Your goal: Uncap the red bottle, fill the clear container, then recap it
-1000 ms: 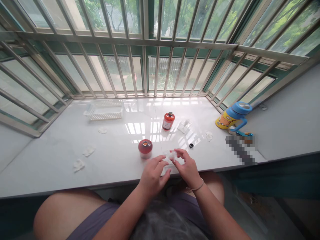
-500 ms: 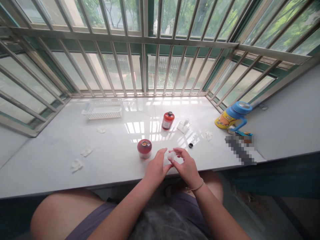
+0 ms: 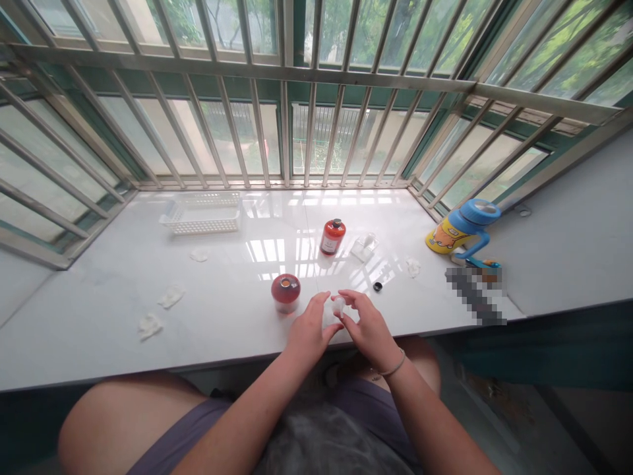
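Note:
In front of me, close to the counter's near edge, my two hands work close together. My left hand (image 3: 309,326) curls round a small clear container (image 3: 328,316), mostly hidden by the fingers. Between thumb and fingers, my right hand (image 3: 366,323) pinches a small translucent funnel-like piece (image 3: 339,307) right over it. Whether the two pieces touch, I cannot tell. Left of my hands stands a round red bottle (image 3: 285,293) with its neck uncapped. A small black cap (image 3: 378,287) lies to the right of my right hand.
A capped red bottle (image 3: 333,237) stands farther back, beside a clear glass-like piece (image 3: 364,247). White plastic basket (image 3: 202,224) at back left. Crumpled tissues (image 3: 150,326) lie about. A blue-and-yellow flask (image 3: 459,227) stands right. Metal bars (image 3: 316,78) line the window behind the white counter (image 3: 217,330).
The funnel-like piece in my right hand has tilted, and its narrow end now points downward. My hands have stayed in nearly the same place.

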`<state>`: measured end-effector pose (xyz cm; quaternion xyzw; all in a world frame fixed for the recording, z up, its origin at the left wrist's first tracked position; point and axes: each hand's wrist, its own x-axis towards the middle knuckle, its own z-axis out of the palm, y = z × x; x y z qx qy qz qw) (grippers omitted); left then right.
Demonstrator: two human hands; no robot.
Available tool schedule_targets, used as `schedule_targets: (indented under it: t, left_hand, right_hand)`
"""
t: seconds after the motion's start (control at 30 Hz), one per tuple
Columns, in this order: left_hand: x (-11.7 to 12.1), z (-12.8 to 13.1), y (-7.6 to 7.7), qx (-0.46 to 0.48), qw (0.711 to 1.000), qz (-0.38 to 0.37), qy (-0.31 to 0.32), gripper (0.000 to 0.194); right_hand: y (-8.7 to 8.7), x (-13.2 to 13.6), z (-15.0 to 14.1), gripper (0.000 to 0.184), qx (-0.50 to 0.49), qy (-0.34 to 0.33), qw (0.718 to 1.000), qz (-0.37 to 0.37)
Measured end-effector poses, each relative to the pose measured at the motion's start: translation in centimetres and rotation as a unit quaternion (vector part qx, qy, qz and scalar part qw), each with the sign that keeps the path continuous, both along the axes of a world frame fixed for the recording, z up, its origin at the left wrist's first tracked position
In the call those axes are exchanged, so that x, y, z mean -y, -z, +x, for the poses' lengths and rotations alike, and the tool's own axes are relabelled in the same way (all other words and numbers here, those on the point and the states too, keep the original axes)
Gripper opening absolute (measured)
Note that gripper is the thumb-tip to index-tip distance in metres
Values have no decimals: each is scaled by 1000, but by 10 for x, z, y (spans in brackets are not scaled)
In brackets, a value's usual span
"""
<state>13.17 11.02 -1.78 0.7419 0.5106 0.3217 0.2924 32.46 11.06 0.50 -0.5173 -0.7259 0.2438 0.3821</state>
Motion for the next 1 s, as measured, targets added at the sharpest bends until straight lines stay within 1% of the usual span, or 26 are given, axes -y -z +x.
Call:
schedule_targets:
  t: [0.13, 0.27, 0.33, 0.4, 0.5, 0.53, 0.6, 0.67, 0.7, 0.73, 0.87, 0.93, 1.0]
  left_hand:
    - [0, 0, 0, -4, 1000, 6, 2, 70]
    - [-1, -1, -1, -11, 1000, 7, 1, 71]
    - [-1, -2, -1, -10, 1000, 4, 4, 71]
    - [-1, -2, -1, -10, 1000, 1, 7, 71]
    - [-1, -2, 0, -11, 1000, -4, 9, 73]
    - [-1, -2, 1, -12, 1000, -5, 9, 73]
    - [-1, -2, 1, -12, 1000, -6, 6, 72]
    - [-1, -2, 2, -10, 1000, -3, 4, 72]
    - [-1, -2, 2, -9, 1000, 0, 3, 72]
    - [-1, -2, 1, -8, 1000, 2, 3, 71]
    - [-1, -2, 0, -9, 1000, 4, 2, 69]
    - [-2, -2, 0, -9, 1000, 4, -1, 69]
    - [-2, -2, 1, -10, 1000, 6, -3, 69]
  right_hand:
    - [3, 2, -2, 41, -12, 30, 999, -9]
    - [2, 4, 0, 56, -5, 94, 996, -3]
    - [0, 6, 2, 63, -11, 108, 994, -7]
    - [-2, 9, 3, 69, -40, 80, 996, -22]
    - [-3, 13, 3, 78, -76, 6, 995, -68]
    - [-2, 13, 3, 79, -77, 0, 994, -80]
    - [1, 14, 3, 73, -68, 32, 994, -82]
    - [3, 14, 3, 65, -60, 79, 993, -67]
    - [3, 15, 3, 63, -61, 90, 992, -60]
    - [3, 15, 3, 62, -66, 86, 993, -55]
    - [1, 15, 0, 63, -79, 8, 995, -66]
    - [1, 13, -2, 58, -71, 9, 995, -66]
    - [2, 9, -3, 54, -60, 43, 996, -47]
